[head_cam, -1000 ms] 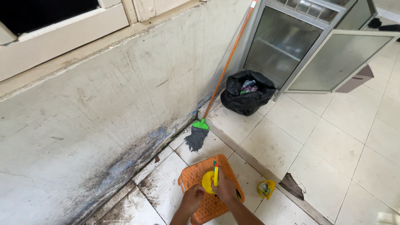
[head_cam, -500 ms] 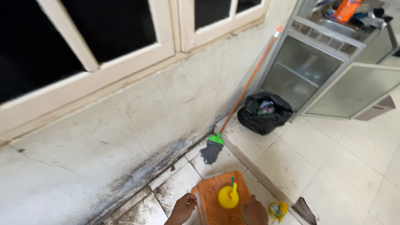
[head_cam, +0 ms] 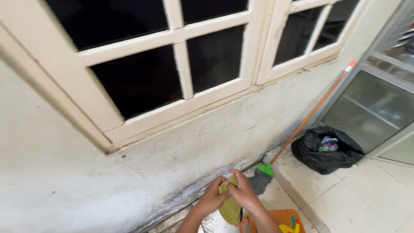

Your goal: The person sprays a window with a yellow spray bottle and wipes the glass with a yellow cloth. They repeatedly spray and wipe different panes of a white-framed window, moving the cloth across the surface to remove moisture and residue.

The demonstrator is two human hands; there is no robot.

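Observation:
Both hands are raised together near the bottom of the view, gripping an olive-green cloth (head_cam: 229,208) between them. My left hand (head_cam: 211,197) holds its left side and my right hand (head_cam: 245,192) wraps its upper right side. The cloth hangs down below the hands. Beneath them an orange plastic basket (head_cam: 276,216) stands on the floor with a yellow bottle (head_cam: 288,228) with a red and green top on it. The stained grey wall (head_cam: 181,155) is right in front of the hands.
A cream-framed window (head_cam: 181,73) with dark panes runs above the wall. A mop (head_cam: 263,174) with an orange handle and green head leans against the wall. A black rubbish bag (head_cam: 325,151) lies beside a metal cabinet (head_cam: 375,108) with glass doors.
The view has tilted up from the floor to the window. Both hands left the basket and bottle and rose, now holding the green cloth.

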